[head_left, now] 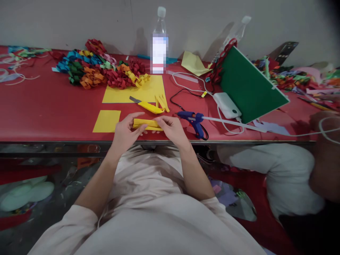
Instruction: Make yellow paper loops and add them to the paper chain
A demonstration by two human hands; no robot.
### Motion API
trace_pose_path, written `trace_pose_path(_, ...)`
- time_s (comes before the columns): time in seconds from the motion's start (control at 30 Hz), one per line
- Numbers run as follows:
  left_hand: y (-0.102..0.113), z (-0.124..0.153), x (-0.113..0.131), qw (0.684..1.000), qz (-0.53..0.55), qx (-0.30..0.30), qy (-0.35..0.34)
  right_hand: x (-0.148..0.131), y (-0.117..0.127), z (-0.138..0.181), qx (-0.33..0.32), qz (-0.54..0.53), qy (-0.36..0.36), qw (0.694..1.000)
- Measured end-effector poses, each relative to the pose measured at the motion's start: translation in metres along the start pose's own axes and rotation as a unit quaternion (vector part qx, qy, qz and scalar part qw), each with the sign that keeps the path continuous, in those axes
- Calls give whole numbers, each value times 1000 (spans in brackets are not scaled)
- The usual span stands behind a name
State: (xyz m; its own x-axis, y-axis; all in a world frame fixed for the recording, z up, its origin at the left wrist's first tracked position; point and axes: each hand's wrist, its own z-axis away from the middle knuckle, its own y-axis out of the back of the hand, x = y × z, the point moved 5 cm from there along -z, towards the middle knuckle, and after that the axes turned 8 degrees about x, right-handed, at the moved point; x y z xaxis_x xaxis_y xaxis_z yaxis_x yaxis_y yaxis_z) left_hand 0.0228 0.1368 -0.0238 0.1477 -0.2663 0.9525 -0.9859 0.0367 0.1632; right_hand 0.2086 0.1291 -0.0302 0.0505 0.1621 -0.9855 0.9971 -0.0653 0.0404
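Two hands hold one folded yellow paper strip (145, 124) at the near edge of the red bench (47, 109). The left hand (124, 131) pinches the left end of the strip, with its fingers (136, 116) curled over the top. The right hand (171, 129) pinches the right end, fingers pressed together on the paper. The strip sits just above the bench edge, in front of the person's body.

Just behind the strip lies a yellow cutter knife (146, 105) with its blade poking out. A few cut yellow strips (162, 102) lie beside it on a big yellow sheet (135, 90). A small yellow square (107, 121) lies to the left. A blue glue gun (193, 120) rests just right of the right hand, with a little red light on. A pile of folded paper chains (101, 72) in many colours sits farther back, near a water bottle (159, 42).

I think the glue gun is hot, so the right hand could get burned if it slides that way. The bare knife blade could cut a finger that reaches back. The strip is at the bench edge, so it could drop to the floor if the pinch slips.
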Motion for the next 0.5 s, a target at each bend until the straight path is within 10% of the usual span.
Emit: trace_pose_path(0.5,0,-9,-7,990,12,58,129,2,-6,0,0,-30,-15,999)
